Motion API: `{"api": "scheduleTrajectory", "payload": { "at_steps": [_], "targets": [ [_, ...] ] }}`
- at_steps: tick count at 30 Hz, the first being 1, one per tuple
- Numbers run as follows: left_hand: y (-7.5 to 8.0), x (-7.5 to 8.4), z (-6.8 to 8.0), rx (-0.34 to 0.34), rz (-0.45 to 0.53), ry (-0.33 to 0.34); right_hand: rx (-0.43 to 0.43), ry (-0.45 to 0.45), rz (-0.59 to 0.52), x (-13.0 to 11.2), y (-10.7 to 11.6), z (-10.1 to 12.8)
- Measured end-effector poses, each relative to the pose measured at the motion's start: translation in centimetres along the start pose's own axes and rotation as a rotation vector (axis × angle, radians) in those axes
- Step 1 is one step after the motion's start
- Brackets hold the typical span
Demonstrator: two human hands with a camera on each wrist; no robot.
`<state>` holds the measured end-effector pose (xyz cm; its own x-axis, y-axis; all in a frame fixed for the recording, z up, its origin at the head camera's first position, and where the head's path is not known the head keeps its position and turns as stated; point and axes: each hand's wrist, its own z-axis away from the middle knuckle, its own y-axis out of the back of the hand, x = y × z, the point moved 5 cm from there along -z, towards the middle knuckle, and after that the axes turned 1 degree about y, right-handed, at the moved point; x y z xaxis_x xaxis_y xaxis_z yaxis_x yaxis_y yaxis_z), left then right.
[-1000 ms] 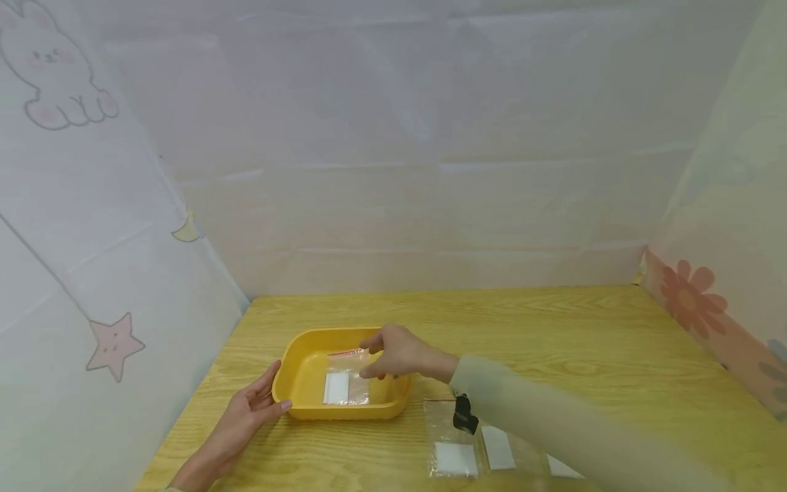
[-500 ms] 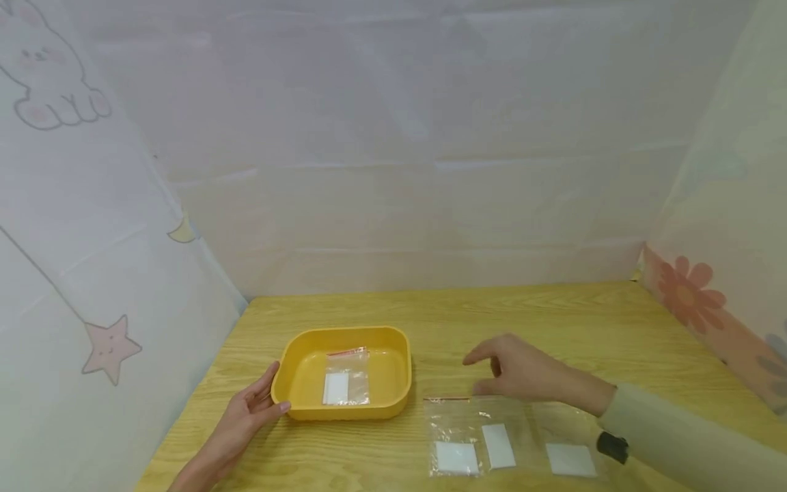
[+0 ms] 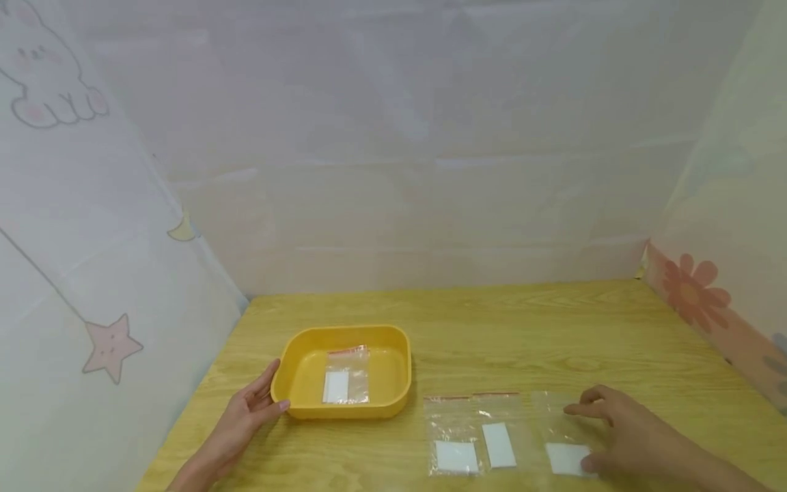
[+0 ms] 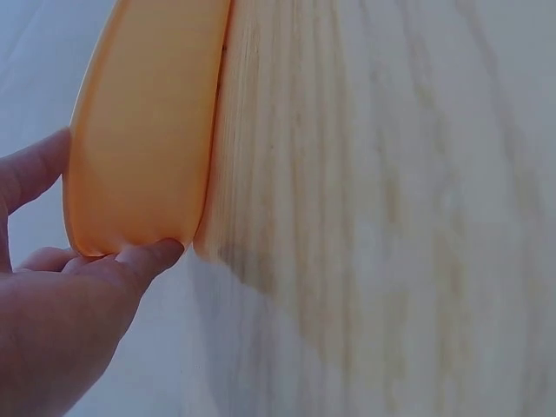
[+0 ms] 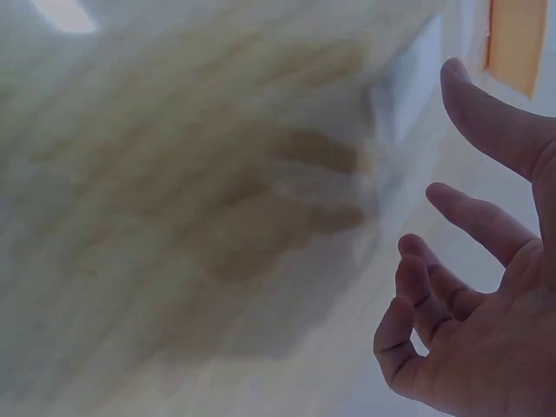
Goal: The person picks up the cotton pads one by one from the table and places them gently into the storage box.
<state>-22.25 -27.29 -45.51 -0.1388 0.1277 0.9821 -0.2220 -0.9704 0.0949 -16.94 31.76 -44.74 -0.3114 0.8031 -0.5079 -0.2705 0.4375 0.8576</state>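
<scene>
My left hand (image 3: pixel 238 418) holds the left end of a yellow plastic basin (image 3: pixel 341 413), thumb on the near wall and fingers round the side. In the left wrist view the fingertips meet the orange-looking basin (image 4: pixel 148 130) at its rim and lower edge. Inside lies a clear zip bag (image 3: pixel 359 383) with a white rectangular piece in it. My right hand (image 3: pixel 636 434) hovers over the rightmost clear bag (image 3: pixel 553 420), thumb and fingers spread apart, thumb overlapping its white piece (image 3: pixel 568 459). The right wrist view has the fingers (image 5: pixel 482 226) loosely bent, holding nothing.
Two more clear zip bags, a left one (image 3: pixel 451 420) and a middle one (image 3: pixel 496 410), lie side by side right of the basin, each with a white piece. The wooden table (image 3: pixel 522 328) meets a pale sheet (image 3: pixel 430 225) at the back, with sheets at both sides.
My right hand has left the basin, moving right and toward me to the rightmost bag. The bag in the basin stays put, and my left hand has kept its hold.
</scene>
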Motion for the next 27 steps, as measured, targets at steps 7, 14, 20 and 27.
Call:
{"api": "scheduleTrajectory", "payload": {
  "at_steps": [7, 14, 20, 27],
  "targets": [
    [-0.1, 0.0, 0.0, 0.0, 0.008, 0.012, 0.118, 0.087, 0.202, 1.1, -0.6, 0.2],
    [-0.1, 0.0, 0.0, 0.007, 0.001, 0.019, 0.193, 0.21, 0.176, 1.1, -0.1, -2.7],
    [-0.1, 0.0, 0.0, 0.014, 0.002, 0.021, 0.158, 0.244, 0.032, 0.9, 0.2, -4.6],
    [-0.1, -0.1, -0.1, 0.012, 0.009, 0.015, 0.195, 0.299, -0.041, 0.9, 0.1, -4.5]
  ]
}}
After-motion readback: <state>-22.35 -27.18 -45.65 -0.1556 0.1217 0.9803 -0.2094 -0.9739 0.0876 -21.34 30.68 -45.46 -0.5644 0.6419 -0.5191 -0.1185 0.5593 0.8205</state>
